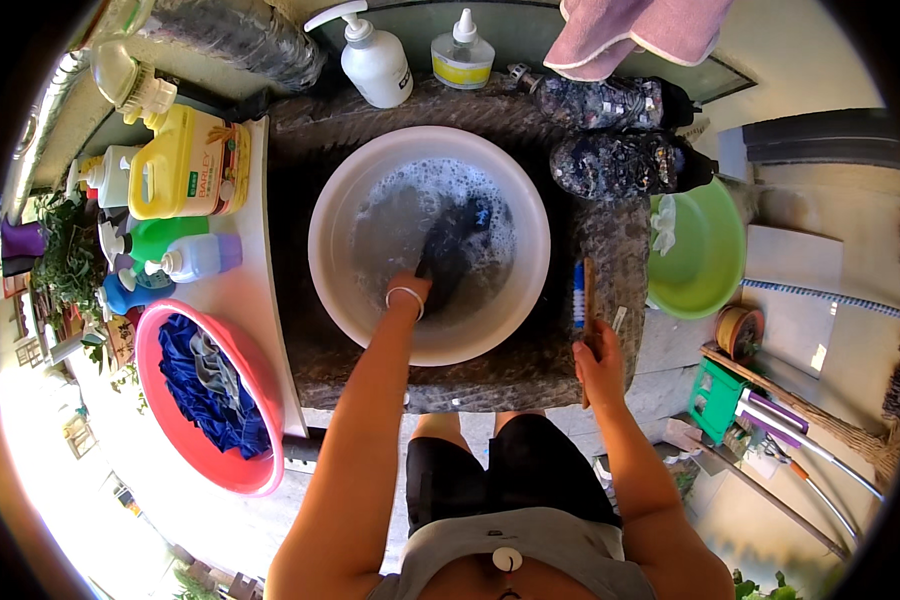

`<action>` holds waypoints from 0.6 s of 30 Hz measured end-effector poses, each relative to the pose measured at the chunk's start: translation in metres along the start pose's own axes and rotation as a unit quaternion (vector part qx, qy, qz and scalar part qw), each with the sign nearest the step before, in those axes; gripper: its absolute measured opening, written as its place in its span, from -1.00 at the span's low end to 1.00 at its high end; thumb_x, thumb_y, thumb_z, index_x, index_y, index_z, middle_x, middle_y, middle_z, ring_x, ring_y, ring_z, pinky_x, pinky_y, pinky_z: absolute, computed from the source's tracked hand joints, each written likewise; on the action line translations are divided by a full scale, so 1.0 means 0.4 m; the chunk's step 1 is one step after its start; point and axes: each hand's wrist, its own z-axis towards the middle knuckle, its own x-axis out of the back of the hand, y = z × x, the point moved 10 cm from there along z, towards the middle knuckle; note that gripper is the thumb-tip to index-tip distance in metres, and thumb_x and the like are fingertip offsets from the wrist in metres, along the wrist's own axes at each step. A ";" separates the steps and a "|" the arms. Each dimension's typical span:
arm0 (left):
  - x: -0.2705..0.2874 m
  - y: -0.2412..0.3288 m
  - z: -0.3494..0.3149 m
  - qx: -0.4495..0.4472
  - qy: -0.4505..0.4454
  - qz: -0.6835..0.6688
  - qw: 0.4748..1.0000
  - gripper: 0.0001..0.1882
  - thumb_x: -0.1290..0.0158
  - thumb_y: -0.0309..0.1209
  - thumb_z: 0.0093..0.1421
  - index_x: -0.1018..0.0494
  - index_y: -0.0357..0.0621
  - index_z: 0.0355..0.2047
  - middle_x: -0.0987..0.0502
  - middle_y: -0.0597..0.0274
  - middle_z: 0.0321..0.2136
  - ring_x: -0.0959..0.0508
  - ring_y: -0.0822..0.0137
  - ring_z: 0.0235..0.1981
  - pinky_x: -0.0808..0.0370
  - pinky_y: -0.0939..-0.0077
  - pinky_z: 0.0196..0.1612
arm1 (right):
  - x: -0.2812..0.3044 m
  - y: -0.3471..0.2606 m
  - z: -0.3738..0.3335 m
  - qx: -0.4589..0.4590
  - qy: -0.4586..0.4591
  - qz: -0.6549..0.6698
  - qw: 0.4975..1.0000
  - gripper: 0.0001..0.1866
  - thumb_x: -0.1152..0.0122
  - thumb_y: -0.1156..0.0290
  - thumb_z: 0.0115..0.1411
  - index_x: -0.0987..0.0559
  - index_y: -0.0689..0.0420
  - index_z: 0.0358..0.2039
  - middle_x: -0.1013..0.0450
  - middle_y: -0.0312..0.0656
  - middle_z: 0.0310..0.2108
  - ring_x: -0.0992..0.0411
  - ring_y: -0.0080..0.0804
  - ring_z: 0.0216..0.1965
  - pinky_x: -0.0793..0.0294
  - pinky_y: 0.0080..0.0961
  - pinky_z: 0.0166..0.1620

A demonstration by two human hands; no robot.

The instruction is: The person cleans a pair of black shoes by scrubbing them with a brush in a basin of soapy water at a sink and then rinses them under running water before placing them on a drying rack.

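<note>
A white round basin (330, 315) of sudsy, greyish water stands on a dark, rough slab in front of me. My left hand (410, 288), with a pale bangle at the wrist, reaches into it and grips the near end of a dark cloth (458, 240). The cloth lies soaked in the water, foam around its far end; my left fingertips are partly hidden. To the right of the basin, my right hand (598, 360) is closed round the wooden handle of a scrub brush (587, 290). Its blue and white bristles face the basin, apart from it.
On the left, a pink basin (147, 385) holds blue and grey clothes, below a yellow jug (170, 165) and several bottles. A white pump bottle (377, 70) and a squeeze bottle (463, 58) stand behind. Dark filled bottles (625, 165) and a green basin (705, 270) are right.
</note>
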 end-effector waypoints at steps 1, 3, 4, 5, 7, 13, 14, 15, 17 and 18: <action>-0.012 0.001 0.014 0.024 0.029 0.018 0.999 -0.60 -0.11 -0.25 0.04 -0.51 -0.31 -0.20 -0.53 -0.13 -0.18 -0.51 -0.05 -0.11 -0.44 0.24 -0.07 | 0.006 0.004 -0.002 -0.004 0.003 0.008 1.000 -0.50 -0.14 0.46 0.15 -0.24 0.26 0.09 -0.35 -0.31 -0.46 -0.24 -0.68 -0.59 -0.22 -0.69 -0.59; -0.054 -0.008 0.046 0.029 0.022 0.048 0.998 -0.60 -0.08 -0.28 0.03 -0.50 -0.31 -0.18 -0.52 -0.15 -0.16 -0.48 -0.08 -0.07 -0.43 0.23 -0.04 | 0.018 0.012 -0.007 -0.013 0.010 0.022 1.000 -0.50 -0.13 0.47 0.15 -0.24 0.27 0.09 -0.35 -0.30 -0.46 -0.24 -0.68 -0.62 -0.23 -0.69 -0.60; -0.080 -0.004 0.059 0.010 -0.011 0.061 0.998 -0.60 -0.07 -0.29 0.02 -0.50 -0.30 -0.17 -0.51 -0.16 -0.15 -0.48 -0.08 -0.07 -0.43 0.24 -0.02 | 0.011 0.004 -0.008 -0.025 0.011 0.043 0.999 -0.50 -0.11 0.47 0.16 -0.24 0.29 0.09 -0.35 -0.30 -0.50 -0.23 -0.66 -0.68 -0.20 -0.68 -0.64; -0.103 -0.006 0.066 -0.008 -0.043 0.073 0.996 -0.61 -0.06 -0.31 0.02 -0.50 -0.30 -0.17 -0.51 -0.16 -0.15 -0.47 -0.09 -0.06 -0.43 0.24 -0.01 | 0.007 0.002 -0.008 -0.030 0.006 0.068 0.997 -0.52 -0.10 0.47 0.16 -0.25 0.28 0.08 -0.34 -0.30 -0.51 -0.23 -0.66 -0.69 -0.20 -0.68 -0.65; -0.091 0.049 0.036 -0.033 -0.057 0.066 0.996 -0.59 -0.10 -0.31 -0.02 -0.50 -0.33 -0.19 -0.52 -0.16 -0.19 -0.51 -0.06 -0.13 -0.44 0.23 -0.05 | 0.032 0.008 -0.009 -0.041 0.016 0.117 0.992 -0.55 -0.09 0.48 0.17 -0.26 0.27 0.07 -0.33 -0.31 -0.55 -0.23 -0.65 -0.71 -0.19 -0.68 -0.67; 0.118 0.069 -0.132 -0.129 -0.012 -0.207 0.970 -0.56 -0.17 -0.37 -0.09 -0.47 -0.37 -0.18 -0.57 -0.01 -0.31 -0.56 0.11 -0.27 -0.47 0.37 -0.14 | 0.093 -0.017 -0.027 -0.056 0.048 0.206 0.976 -0.76 -0.05 0.45 0.18 -0.35 0.16 -0.13 -0.35 -0.29 -0.57 -0.24 -0.61 -0.74 -0.21 -0.66 -0.70; 0.202 0.116 -0.213 -0.124 -0.021 -0.237 0.963 -0.56 -0.19 -0.40 -0.10 -0.46 -0.37 -0.18 -0.58 0.02 -0.34 -0.57 0.18 -0.31 -0.48 0.41 -0.17 | 0.097 -0.023 -0.029 -0.056 0.050 0.238 0.968 -0.67 -0.06 0.48 0.18 -0.34 0.20 -0.03 -0.33 -0.32 -0.59 -0.22 -0.64 -0.75 -0.17 -0.69 -0.70; 0.259 0.134 -0.268 -0.122 -0.028 -0.269 0.955 -0.59 -0.17 -0.45 -0.09 -0.46 -0.37 -0.19 -0.57 0.07 -0.35 -0.56 0.25 -0.32 -0.47 0.45 -0.19 | 0.094 -0.031 -0.031 -0.057 0.047 0.254 0.964 -0.68 -0.06 0.48 0.18 -0.34 0.19 -0.03 -0.33 -0.31 -0.59 -0.22 -0.64 -0.75 -0.17 -0.69 -0.70; 0.330 0.151 -0.348 -0.119 -0.048 -0.339 0.932 -0.63 -0.14 -0.55 -0.08 -0.46 -0.37 -0.19 -0.56 0.15 -0.36 -0.55 0.38 -0.34 -0.47 0.53 -0.22 | 0.092 -0.046 -0.035 -0.059 0.046 0.279 0.957 -0.69 -0.06 0.47 0.18 -0.35 0.19 -0.05 -0.34 -0.31 -0.59 -0.22 -0.64 -0.75 -0.17 -0.69 -0.70; 0.352 0.162 -0.372 -0.132 -0.050 -0.364 0.920 -0.64 -0.12 -0.58 -0.06 -0.46 -0.36 -0.18 -0.56 0.17 -0.35 -0.54 0.39 -0.33 -0.46 0.54 -0.21 | 0.094 -0.059 -0.036 -0.055 0.049 0.277 0.958 -0.71 -0.06 0.46 0.18 -0.36 0.18 -0.07 -0.34 -0.31 -0.58 -0.23 -0.63 -0.76 -0.17 -0.69 -0.70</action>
